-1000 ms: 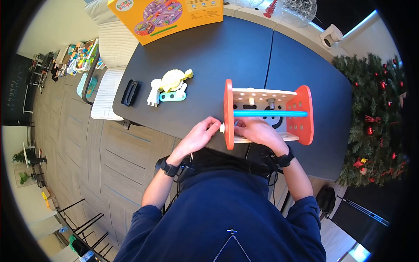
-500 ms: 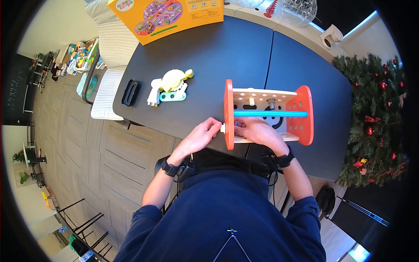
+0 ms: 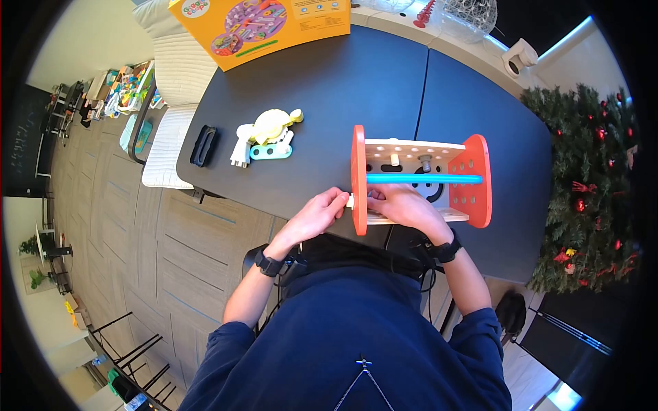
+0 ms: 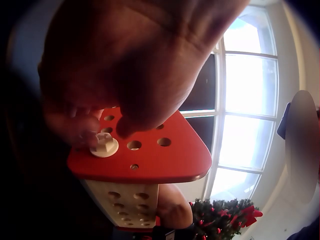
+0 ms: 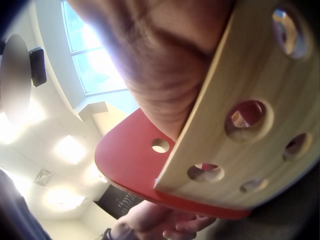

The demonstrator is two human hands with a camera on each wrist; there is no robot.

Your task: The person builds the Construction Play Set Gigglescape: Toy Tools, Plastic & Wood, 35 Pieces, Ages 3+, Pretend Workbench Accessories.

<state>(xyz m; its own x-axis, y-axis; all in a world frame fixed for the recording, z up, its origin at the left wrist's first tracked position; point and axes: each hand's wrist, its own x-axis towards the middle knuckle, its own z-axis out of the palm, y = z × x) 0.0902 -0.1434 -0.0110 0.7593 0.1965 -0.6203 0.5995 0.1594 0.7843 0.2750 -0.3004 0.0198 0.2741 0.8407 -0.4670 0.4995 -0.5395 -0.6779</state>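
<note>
The left hand is pinching the white bolt with curled fingers, at the outer face of the toolbox's left red panel. The right hand is reaching into the toolbox below the blue bar, its fingers bending towards that same panel; the fingertips are hiding, so whether they are gripping anything I cannot tell. The toolbox is standing on the bench, near its front edge, in front of the person. A pale peg and a grey bolt are sticking out of the perforated wooden side beyond the bar. Well apart on the left, yellow pieces are lying by a teal strip, with a black tray sitting farther left.
</note>
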